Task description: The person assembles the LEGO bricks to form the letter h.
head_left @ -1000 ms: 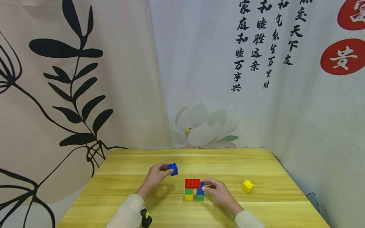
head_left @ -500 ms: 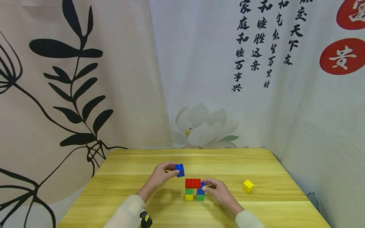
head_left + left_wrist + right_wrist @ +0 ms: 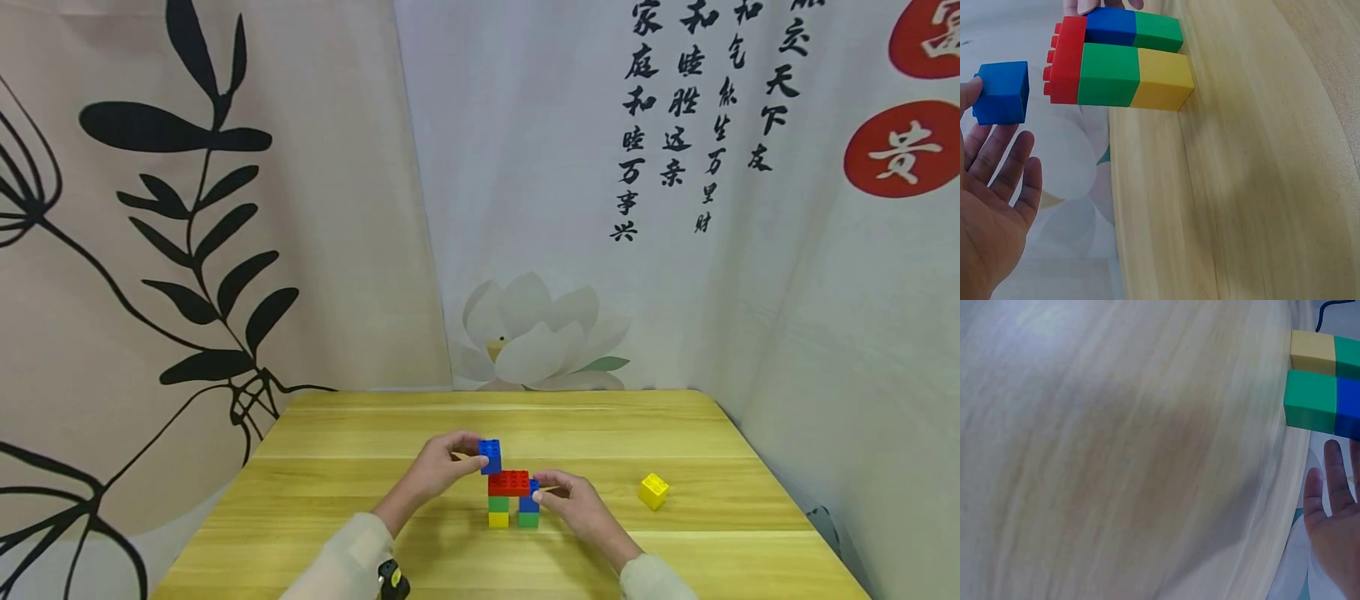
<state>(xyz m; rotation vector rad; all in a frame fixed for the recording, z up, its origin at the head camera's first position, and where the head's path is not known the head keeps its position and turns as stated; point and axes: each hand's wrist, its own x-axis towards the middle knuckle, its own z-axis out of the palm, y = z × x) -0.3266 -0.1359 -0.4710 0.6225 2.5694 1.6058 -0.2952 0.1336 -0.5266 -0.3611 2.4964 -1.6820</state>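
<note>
My left hand (image 3: 444, 467) pinches a blue toy brick (image 3: 491, 458) between thumb and fingers. That brick is over the left end of a long red brick (image 3: 508, 483), and the left wrist view shows a gap between them. The red brick bridges two small columns: green (image 3: 498, 504) on yellow (image 3: 498, 520) at left, blue (image 3: 528, 505) on green (image 3: 528, 521) at right. My right hand (image 3: 576, 508) holds the right column at its blue brick, thumb in front; in the right wrist view its other fingers (image 3: 1335, 478) extend beside the column.
A loose yellow brick (image 3: 653, 492) lies to the right on the wooden table (image 3: 360, 425). Behind the table hangs a printed cloth (image 3: 525, 208) with leaves, a lotus and writing. A dark device (image 3: 393, 581) sits at the left wrist.
My left hand has carried the blue brick rightward and then down, from left of the red brick to just over its left end. My right hand stays at the right column.
</note>
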